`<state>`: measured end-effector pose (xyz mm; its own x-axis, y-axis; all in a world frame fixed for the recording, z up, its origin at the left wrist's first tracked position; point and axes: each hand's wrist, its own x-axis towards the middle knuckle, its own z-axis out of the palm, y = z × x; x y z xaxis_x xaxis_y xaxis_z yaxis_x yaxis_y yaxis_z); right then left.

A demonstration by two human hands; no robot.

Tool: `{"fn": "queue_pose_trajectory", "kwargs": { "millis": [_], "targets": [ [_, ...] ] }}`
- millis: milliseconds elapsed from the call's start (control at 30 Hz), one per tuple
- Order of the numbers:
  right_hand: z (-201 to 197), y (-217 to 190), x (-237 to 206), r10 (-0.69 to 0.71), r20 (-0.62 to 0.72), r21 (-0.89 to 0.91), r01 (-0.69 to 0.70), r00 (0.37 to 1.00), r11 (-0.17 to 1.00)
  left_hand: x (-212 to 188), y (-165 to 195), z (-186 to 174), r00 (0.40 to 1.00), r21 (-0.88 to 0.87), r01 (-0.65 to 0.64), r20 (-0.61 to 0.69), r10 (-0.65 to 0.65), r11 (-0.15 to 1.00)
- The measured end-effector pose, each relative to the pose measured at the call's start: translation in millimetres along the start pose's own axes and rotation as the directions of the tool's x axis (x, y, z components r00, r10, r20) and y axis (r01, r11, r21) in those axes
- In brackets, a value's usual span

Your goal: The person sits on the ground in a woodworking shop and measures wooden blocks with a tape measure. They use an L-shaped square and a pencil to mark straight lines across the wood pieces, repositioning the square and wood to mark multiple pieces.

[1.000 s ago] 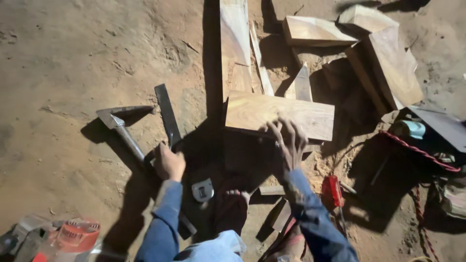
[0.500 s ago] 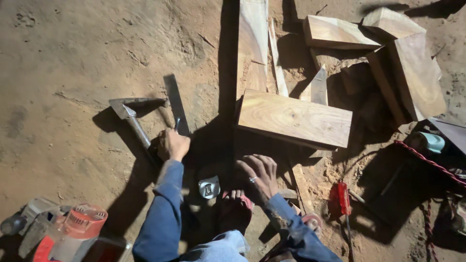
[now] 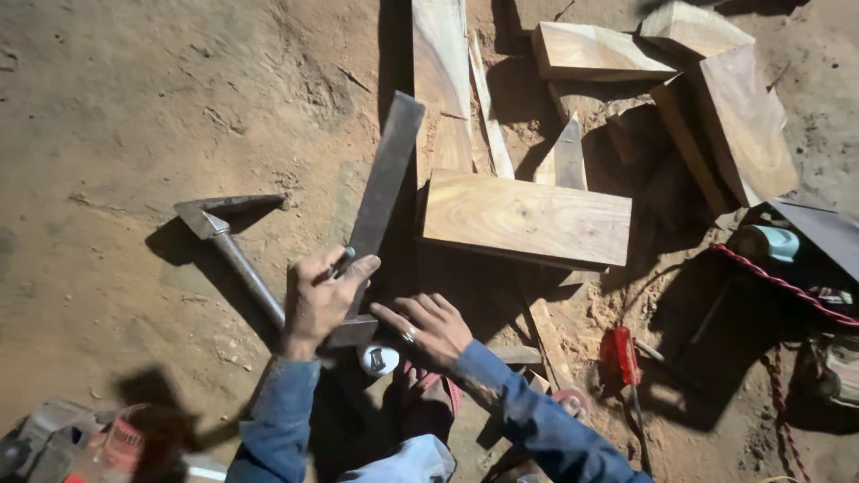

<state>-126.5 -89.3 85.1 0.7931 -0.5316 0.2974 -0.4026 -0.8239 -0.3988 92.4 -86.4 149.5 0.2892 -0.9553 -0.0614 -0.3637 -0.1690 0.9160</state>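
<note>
I see both arms in blue denim sleeves, cuffs at the wrists. Silver ring on my right hand (image 3: 428,329); left hand (image 3: 320,300) bare. Light jeans below.

The ground (image 3: 134,107) is dry, reddish earth, rough and matt, scuffed with ridges and small crumbs. The left hand (image 3: 320,300) closes on a try square (image 3: 380,192) whose long blade is dull grey metal, flat and smooth, with no shine. Beside it lies a hammer (image 3: 228,241) of dark, worn metal, matt on head and shaft alike. The plank (image 3: 528,219) is bare pale wood, sawn smooth, its grain showing in brownish streaks; the thick blocks (image 3: 743,134) beyond are the same unfinished timber. The right hand (image 3: 429,329) wears a glossy metal ring, and both sleeves (image 3: 537,420) are blue denim cloth. The screwdriver handle (image 3: 620,356) looks like shiny red plastic.
</note>
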Motion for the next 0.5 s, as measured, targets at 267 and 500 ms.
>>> {"fn": "queue_pose_trajectory", "kwargs": {
  "millis": [267,500],
  "targets": [
    [-93.8,6.8,7.1,-0.014,-0.235,-0.071,-0.003,0.972,0.997,34.8,35.6,36.4,0.963,-0.532,0.270,0.136,-0.234,0.803],
    [-119.7,23.0,1.2,0.066,-0.336,0.011,-0.066,0.940,0.998,70.1,47.5,80.0,0.989,-0.116,-0.071,0.124,0.085,0.991]
  ]
}}
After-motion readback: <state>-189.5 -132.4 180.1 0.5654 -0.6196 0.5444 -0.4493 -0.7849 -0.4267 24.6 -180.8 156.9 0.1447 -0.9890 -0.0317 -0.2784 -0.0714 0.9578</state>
